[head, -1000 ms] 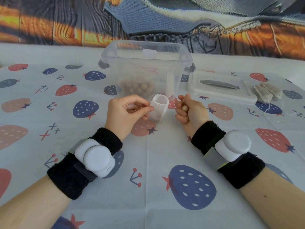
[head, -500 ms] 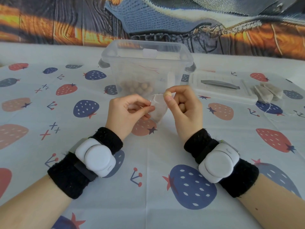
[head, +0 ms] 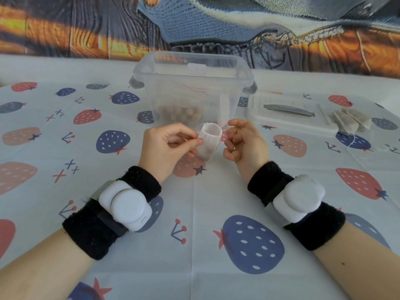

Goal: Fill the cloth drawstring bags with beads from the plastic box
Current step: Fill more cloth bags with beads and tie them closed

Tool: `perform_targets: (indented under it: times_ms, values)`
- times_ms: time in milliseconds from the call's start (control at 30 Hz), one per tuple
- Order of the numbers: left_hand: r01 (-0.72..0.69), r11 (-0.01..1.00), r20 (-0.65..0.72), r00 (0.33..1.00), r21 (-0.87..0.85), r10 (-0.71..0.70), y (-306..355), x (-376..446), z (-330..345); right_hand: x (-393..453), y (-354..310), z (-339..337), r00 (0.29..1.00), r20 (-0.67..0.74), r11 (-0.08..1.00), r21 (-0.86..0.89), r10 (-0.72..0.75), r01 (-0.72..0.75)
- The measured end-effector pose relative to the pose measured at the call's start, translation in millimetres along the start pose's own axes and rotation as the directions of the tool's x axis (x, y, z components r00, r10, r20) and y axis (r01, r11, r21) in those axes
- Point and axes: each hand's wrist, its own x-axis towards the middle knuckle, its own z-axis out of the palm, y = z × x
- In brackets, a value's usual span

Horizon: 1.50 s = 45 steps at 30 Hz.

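A small white cloth drawstring bag [head: 209,141] stands upright with its mouth open, in front of the clear plastic box [head: 218,70]. My left hand [head: 166,146] pinches the bag's left rim between thumb and forefinger. Just right of the bag, my right hand [head: 246,144] does not touch it; its fingers are curled toward the palm and no bead shows in them. Brown beads [head: 179,112] lie heaped at the bottom of the box. A faint lump shows low inside the bag.
The box's lid [head: 290,118] lies flat to the right of the box. Beyond it lie a few greyish cloth bags [head: 350,123] with loose white strings. A strawberry-print cloth covers the table [head: 194,213]. A patterned wall hanging runs behind.
My right hand brought a bead to the bag's mouth, then drew back to the right without it. The bag's mouth is open wider. My left hand kept its pinch.
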Motion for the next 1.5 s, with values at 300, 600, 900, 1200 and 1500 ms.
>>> perform_targets:
  times_ms: [300,600,900,1200,1500]
  values:
    - [-0.013,1.000,0.010,1.000,0.002,0.013,-2.0,1.3,-0.9,11.9,-1.5,-11.8,0.947,0.146,0.940,0.150,0.287,-0.308]
    - [-0.019,1.000,0.015,1.000,0.002,0.019,-1.6,0.7,-0.7,1.5,-4.9,-4.0,0.999,0.034,0.999,0.026,-0.034,0.033]
    - [-0.019,1.000,0.012,1.000,0.001,0.019,-0.2,0.8,-0.3,-11.9,0.7,3.0,0.877,0.217,0.859,-0.204,-0.428,0.469]
    - [-0.013,1.000,0.005,1.000,0.004,0.013,0.2,0.3,0.0,-12.0,1.0,4.7,0.900,0.284,0.880,-0.251,-0.330,0.402]
    - [-0.014,1.000,0.009,1.000,0.003,0.014,-1.8,1.1,0.0,16.6,-9.8,-14.9,0.965,0.094,0.885,0.385,0.246,-0.263]
